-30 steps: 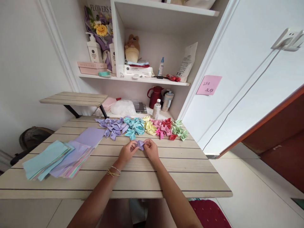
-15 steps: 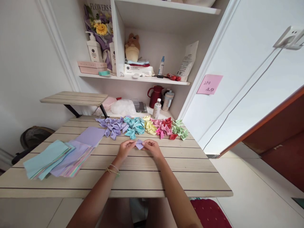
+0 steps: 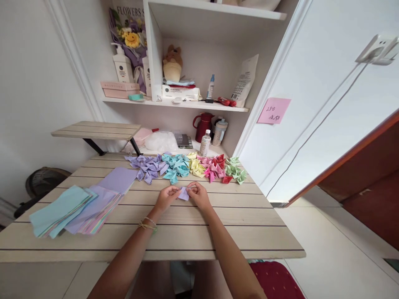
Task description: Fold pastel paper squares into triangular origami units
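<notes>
A small folded purple paper piece [image 3: 183, 193] sits between my two hands just above the wooden table [image 3: 187, 232]. My left hand [image 3: 166, 197] pinches its left side and my right hand [image 3: 197, 194] pinches its right side, fingers curled on the paper. Behind the hands lies a row of folded paper pieces: purple [image 3: 146, 166], teal [image 3: 175, 166], yellow [image 3: 195, 166], pink and red [image 3: 215, 168], green [image 3: 235, 169]. A fanned stack of flat coloured paper sheets [image 3: 75, 205] lies to the left, with a purple sheet [image 3: 120, 178] on top.
A low wooden shelf board [image 3: 96, 129] juts out at the back left. Behind the table stand a red kettle [image 3: 203, 126], a small bottle [image 3: 205, 143] and a plastic bag [image 3: 162, 141]. Wall shelves hold bottles, a plush toy and boxes. A pink note [image 3: 273, 111] is stuck on the right wall.
Both hands have stayed in place over the table, working the purple piece; its shape between the fingers has shifted slightly and the fingers have closed in on it.
</notes>
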The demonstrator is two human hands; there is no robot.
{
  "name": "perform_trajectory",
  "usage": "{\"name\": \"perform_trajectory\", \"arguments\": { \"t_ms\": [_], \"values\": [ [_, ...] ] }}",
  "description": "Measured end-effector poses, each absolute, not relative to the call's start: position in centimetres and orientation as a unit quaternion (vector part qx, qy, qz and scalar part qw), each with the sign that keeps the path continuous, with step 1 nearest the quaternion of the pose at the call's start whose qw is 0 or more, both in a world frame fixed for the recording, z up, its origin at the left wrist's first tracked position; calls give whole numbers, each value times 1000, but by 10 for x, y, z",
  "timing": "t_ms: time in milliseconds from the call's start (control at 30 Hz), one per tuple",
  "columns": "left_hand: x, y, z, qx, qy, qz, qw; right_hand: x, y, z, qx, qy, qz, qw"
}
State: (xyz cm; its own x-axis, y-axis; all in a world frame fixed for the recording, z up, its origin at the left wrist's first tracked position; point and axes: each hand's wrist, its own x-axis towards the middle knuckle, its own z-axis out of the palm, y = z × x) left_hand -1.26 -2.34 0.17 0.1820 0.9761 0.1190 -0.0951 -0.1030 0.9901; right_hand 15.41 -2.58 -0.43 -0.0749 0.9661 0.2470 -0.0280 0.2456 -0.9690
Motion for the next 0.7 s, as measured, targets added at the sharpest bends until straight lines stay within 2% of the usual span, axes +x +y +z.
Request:
{"name": "perform_trajectory", "arguments": {
  "t_ms": [400, 700],
  "values": [
    [-15, -23, -1, 612, 405, 500, 459, 153, -24, -12, -421, -637, 418, 492],
    [-14, -24, 1, 638, 388, 484, 456, 151, -29, -3, -386, -644, 415, 514]
  ]
}}
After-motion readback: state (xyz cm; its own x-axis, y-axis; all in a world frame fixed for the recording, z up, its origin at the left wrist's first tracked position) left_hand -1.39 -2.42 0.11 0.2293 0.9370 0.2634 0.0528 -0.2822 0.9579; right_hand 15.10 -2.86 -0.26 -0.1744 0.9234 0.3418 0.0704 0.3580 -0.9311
